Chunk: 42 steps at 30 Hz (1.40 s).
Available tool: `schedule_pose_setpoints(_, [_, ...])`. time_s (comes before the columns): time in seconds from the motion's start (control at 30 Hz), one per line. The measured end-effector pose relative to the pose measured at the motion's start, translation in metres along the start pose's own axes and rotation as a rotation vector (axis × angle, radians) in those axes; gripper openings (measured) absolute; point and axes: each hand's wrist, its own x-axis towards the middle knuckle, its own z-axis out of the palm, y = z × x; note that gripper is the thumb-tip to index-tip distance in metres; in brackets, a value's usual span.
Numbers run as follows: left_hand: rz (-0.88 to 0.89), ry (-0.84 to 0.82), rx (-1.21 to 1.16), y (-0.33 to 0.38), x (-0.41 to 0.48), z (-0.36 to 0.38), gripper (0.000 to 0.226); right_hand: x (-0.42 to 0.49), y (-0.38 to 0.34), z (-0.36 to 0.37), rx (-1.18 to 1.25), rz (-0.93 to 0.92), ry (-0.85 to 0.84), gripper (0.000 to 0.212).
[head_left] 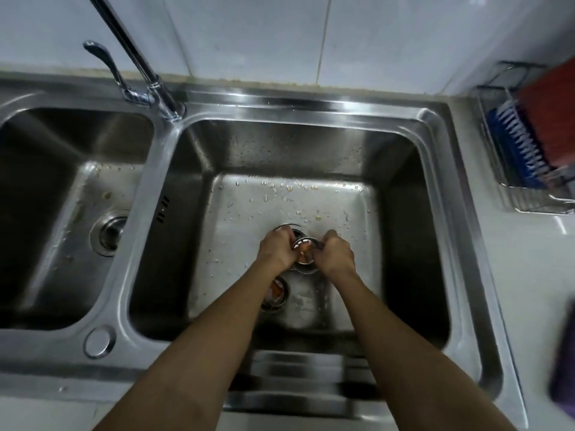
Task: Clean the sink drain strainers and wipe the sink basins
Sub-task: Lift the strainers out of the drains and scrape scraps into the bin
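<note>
A steel double sink fills the view. Over the drain (291, 229) of the right basin (401, 188), my left hand (277, 247) and my right hand (334, 252) both grip one round metal strainer (305, 251) that holds brownish food scraps. A second strainer (277, 293) with orange scraps lies on the basin floor, partly hidden under my left forearm. Food bits and water drops dot the basin floor. The left basin (46, 169) has an open drain (109, 233), and scraps lie on its floor.
A chrome faucet (146, 73) with a lever handle stands on the ridge between the basins. A wire rack (529, 157) at the right holds a blue brush and a red item. A dark purple object (564, 353) lies on the white counter at right.
</note>
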Motion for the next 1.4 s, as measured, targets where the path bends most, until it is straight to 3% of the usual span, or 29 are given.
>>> schedule_pose_setpoints(0.23, [0.063,-0.168,-0.043,0.016,-0.046,-0.004,0.024,-0.045,0.024,-0.031,-0.006,0.103,-0.067,0.031])
schedule_pose_setpoints(0.43, [-0.021,-0.294,-0.008,0.011,-0.067,0.007,0.044,-0.061,0.034,-0.023,-0.020,0.128,-0.232,0.035])
schedule_pose_setpoints(0.57, [-0.034,-0.351,-0.036,0.007,-0.077,0.012,0.029,-0.069,0.037,-0.018,-0.013,0.133,-0.330,0.035])
schedule_pose_setpoints(0.8, [0.068,-0.332,-0.017,0.009,-0.092,0.011,0.022,-0.078,0.031,-0.029,-0.042,0.124,-0.303,0.036])
schedule_pose_setpoints(0.93, [0.195,-0.301,0.066,0.019,-0.101,-0.011,0.040,-0.093,0.023,-0.058,-0.072,0.107,-0.179,0.039])
schedule_pose_setpoints(1.17, [0.460,-0.167,0.224,0.083,-0.110,-0.057,0.047,-0.133,0.007,-0.152,-0.014,0.026,0.140,0.042])
schedule_pose_setpoints(1.4, [0.739,-0.102,0.522,0.162,-0.129,-0.048,0.055,-0.155,0.028,-0.228,0.003,0.024,0.444,0.049])
